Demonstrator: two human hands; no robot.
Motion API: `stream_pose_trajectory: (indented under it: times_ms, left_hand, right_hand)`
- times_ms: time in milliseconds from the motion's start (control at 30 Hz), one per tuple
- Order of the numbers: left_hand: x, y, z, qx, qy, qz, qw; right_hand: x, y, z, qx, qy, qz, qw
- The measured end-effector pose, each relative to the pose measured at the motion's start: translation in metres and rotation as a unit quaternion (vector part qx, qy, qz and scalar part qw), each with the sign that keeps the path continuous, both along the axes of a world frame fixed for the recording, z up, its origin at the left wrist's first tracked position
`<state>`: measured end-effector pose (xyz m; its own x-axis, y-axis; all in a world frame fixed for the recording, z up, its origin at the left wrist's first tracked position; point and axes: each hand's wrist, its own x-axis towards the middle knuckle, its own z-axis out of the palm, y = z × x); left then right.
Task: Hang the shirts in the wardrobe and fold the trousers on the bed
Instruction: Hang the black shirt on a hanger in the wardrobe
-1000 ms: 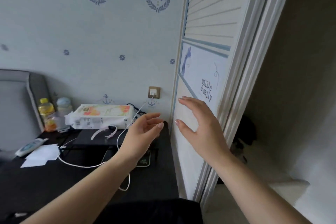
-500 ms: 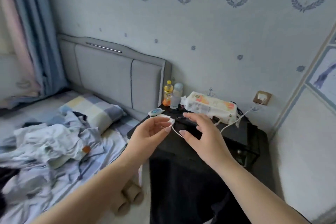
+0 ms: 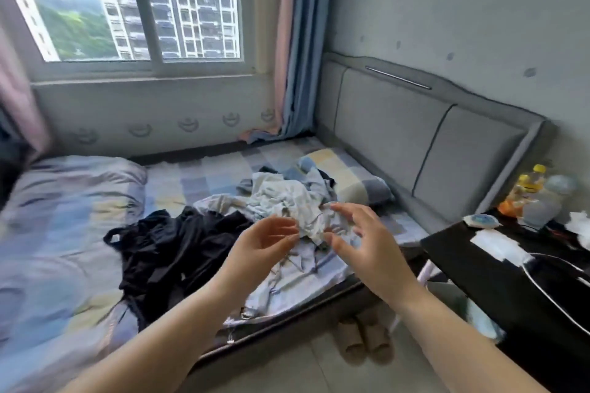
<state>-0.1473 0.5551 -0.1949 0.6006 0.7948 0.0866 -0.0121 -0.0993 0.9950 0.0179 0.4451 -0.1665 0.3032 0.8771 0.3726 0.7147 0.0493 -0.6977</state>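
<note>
A heap of pale blue and white clothes (image 3: 281, 201) lies crumpled on the bed (image 3: 64, 217) near the checked pillow (image 3: 348, 175). A black garment (image 3: 166, 242) sprawls to its left. My left hand (image 3: 258, 249) and my right hand (image 3: 367, 246) are raised side by side in front of the pale heap, palms facing each other, fingers loosely spread. Neither hand holds anything. The wardrobe is out of view.
A black bedside table (image 3: 498, 268) stands at the right with bottles (image 3: 530, 188), tissues and a white cable. Slippers (image 3: 360, 341) sit on the floor by the bed edge. A grey padded headboard (image 3: 415, 131), a window and curtains lie beyond.
My view has swung left from the wardrobe door past the bedside table to the bed. Both hands stayed raised and empty, and now hover before the clothes heap.
</note>
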Motion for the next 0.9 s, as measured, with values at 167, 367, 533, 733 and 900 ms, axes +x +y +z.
stream_pose_trajectory:
  times_ms: [167, 367, 533, 733, 900]
  left_hand:
    - [-0.084, 0.043, -0.034, -0.031, 0.037, 0.114, 0.992]
    - [-0.142, 0.089, -0.075, -0.085, 0.068, 0.208, 0.972]
    - [-0.170, 0.167, -0.100, -0.126, 0.094, 0.270, 0.950]
    - [-0.185, 0.277, -0.121, -0.191, 0.124, 0.338, 0.913]
    - [-0.187, 0.349, -0.148, -0.224, 0.135, 0.360, 0.896]
  right_hand:
    - [-0.052, 0.083, -0.028, -0.046, -0.004, 0.096, 0.994]
    - [-0.083, 0.165, -0.064, -0.093, 0.014, 0.167, 0.981]
    - [-0.094, 0.271, -0.105, -0.141, 0.042, 0.207, 0.967]
    - [-0.098, 0.409, -0.153, -0.203, 0.089, 0.223, 0.949]
    - [-0.102, 0.490, -0.186, -0.248, 0.101, 0.237, 0.934]
